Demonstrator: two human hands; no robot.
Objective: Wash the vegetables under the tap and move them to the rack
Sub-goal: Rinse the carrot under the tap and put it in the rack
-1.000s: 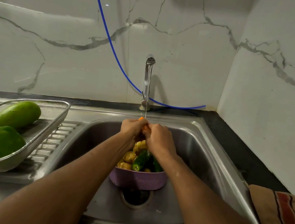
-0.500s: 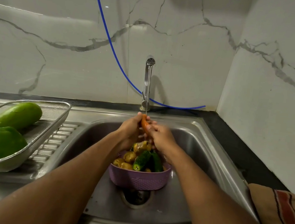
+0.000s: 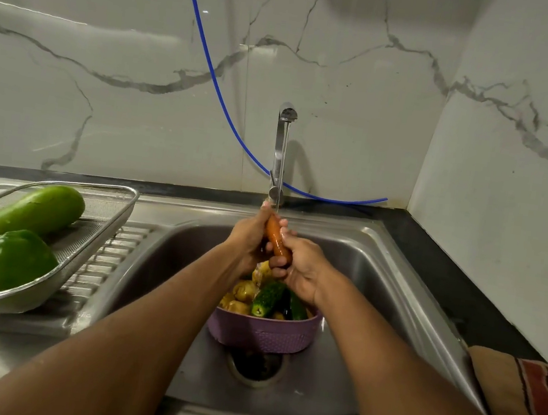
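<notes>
An orange carrot [image 3: 275,238] is held under the running tap [image 3: 282,146] over the steel sink [image 3: 378,275]. My left hand [image 3: 248,238] grips its upper part and my right hand [image 3: 300,265] wraps its lower end. Below them a purple basket [image 3: 264,333] stands over the drain, holding potatoes [image 3: 243,289] and cucumbers [image 3: 266,298]. At the left, a wire mesh rack [image 3: 103,238] on the drainboard carries a long pale green gourd [image 3: 23,214] and a green bell pepper [image 3: 7,261].
A blue hose [image 3: 213,72] hangs down the marble wall behind the tap. A folded striped cloth [image 3: 525,400] lies on the black counter at the right. The sink drain [image 3: 256,365] shows in front of the basket.
The carrot has come up out of my closed hands and now shows between them, higher under the water stream. Both hands have shifted slightly up and away from the basket.
</notes>
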